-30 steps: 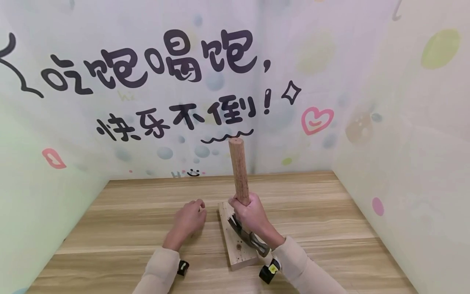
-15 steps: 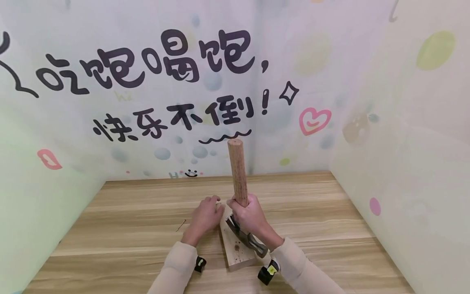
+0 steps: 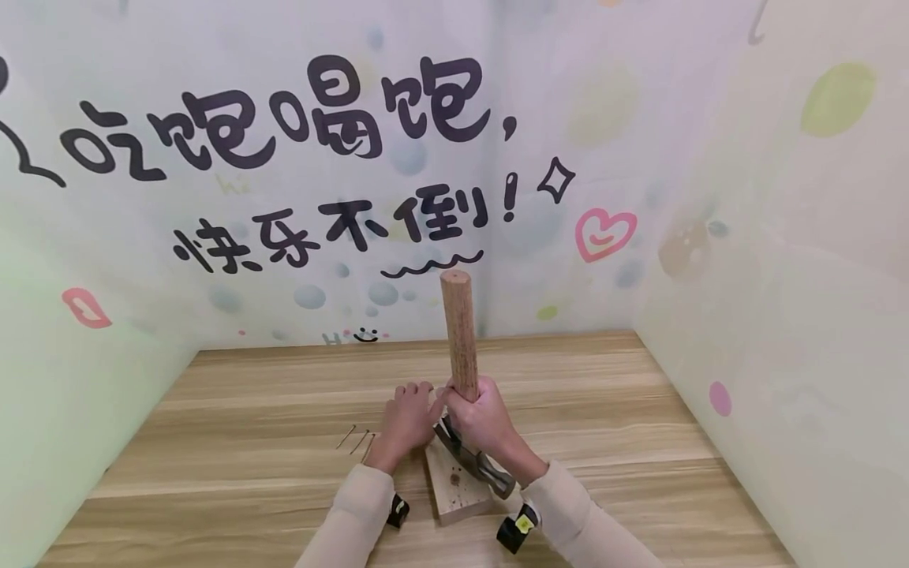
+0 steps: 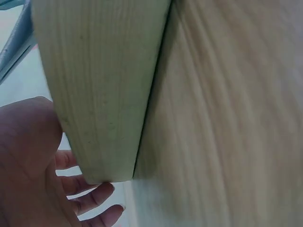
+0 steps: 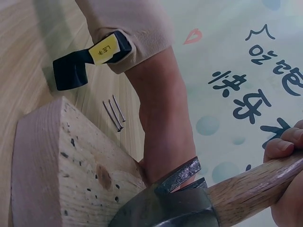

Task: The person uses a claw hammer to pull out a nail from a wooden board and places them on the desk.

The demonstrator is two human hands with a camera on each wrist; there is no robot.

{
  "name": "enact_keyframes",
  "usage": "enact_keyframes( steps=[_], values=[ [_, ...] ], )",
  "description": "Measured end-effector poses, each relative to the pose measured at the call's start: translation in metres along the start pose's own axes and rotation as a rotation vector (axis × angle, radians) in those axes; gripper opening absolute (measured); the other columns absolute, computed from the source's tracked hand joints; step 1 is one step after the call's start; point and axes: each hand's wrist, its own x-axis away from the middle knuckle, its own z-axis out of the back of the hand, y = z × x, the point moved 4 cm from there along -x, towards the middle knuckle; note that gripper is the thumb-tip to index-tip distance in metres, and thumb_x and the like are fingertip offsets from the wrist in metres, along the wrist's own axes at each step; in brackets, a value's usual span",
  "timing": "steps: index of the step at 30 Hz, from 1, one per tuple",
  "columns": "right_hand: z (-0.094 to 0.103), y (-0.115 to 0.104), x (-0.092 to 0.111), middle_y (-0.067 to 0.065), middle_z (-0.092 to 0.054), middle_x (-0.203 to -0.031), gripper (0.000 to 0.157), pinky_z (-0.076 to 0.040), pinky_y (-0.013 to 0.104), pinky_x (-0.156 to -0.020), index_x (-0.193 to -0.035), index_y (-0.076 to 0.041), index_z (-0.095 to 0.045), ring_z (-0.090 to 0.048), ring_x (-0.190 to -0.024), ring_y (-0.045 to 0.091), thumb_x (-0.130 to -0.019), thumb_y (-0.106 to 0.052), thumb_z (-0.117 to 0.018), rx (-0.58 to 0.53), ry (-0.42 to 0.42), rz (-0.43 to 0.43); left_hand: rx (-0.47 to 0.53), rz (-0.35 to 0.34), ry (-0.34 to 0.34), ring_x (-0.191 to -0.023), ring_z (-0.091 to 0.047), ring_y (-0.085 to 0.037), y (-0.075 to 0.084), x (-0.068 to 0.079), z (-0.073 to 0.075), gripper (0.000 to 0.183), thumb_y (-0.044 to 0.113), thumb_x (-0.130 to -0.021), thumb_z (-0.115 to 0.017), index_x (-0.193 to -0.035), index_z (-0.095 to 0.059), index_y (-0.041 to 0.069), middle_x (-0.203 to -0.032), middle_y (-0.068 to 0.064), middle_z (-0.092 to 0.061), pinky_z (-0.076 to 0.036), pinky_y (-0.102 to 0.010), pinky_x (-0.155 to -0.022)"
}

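Observation:
My right hand [image 3: 486,426] grips a claw hammer [image 3: 462,335] low on its wooden handle, which points upward. The steel head [image 3: 490,472] lies over a pale wooden block [image 3: 454,493]; the right wrist view shows its claw [image 5: 182,174] close by. At the block's far end is my left hand [image 3: 409,416]. In the left wrist view its fingers [image 4: 94,198] curl around the end of the block [image 4: 104,94], with the thumb side against the block's edge. Dark marks and a brown knot [image 5: 103,176] dot the top face.
Three loose nails [image 3: 359,442] lie on the wood-grain table [image 3: 270,410], left of my left forearm. A printed wall [image 3: 511,308] rises behind the table, with side walls at left and right. Black wrist cameras [image 3: 513,535] hang under both sleeves.
My left hand has moved right from the table onto the far end of the block, uncovering the nails. The right hand and hammer have stayed nearly still; the view has shifted slightly.

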Motion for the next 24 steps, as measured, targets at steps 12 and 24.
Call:
enact_keyframes(
  steps=[12, 24],
  values=[
    [0.003, -0.004, 0.005, -0.003, -0.044, -0.052, 0.020, -0.036, 0.022, -0.044, -0.081, 0.016, -0.050, -0.042, -0.045, 0.006, -0.095, 0.001, -0.052, 0.002, 0.020, 0.040, -0.026, 0.029, -0.038, -0.117, -0.052, -0.040, -0.003, -0.001, -0.009, 0.051, 0.045, -0.105, -0.040, -0.132, -0.054, 0.004, -0.125, -0.023, -0.058, -0.044, -0.057, -0.094],
    [0.042, -0.006, 0.007, -0.001, -0.045, -0.050, 0.025, -0.037, 0.025, -0.042, -0.078, 0.010, -0.046, -0.042, -0.042, 0.010, -0.096, -0.004, -0.056, 0.044, 0.107, 0.006, -0.013, 0.057, -0.070, -0.122, -0.050, -0.042, -0.001, 0.000, -0.011, 0.054, 0.045, -0.106, -0.036, -0.138, -0.050, 0.004, -0.131, -0.024, -0.054, -0.041, -0.061, -0.096]
  ],
)
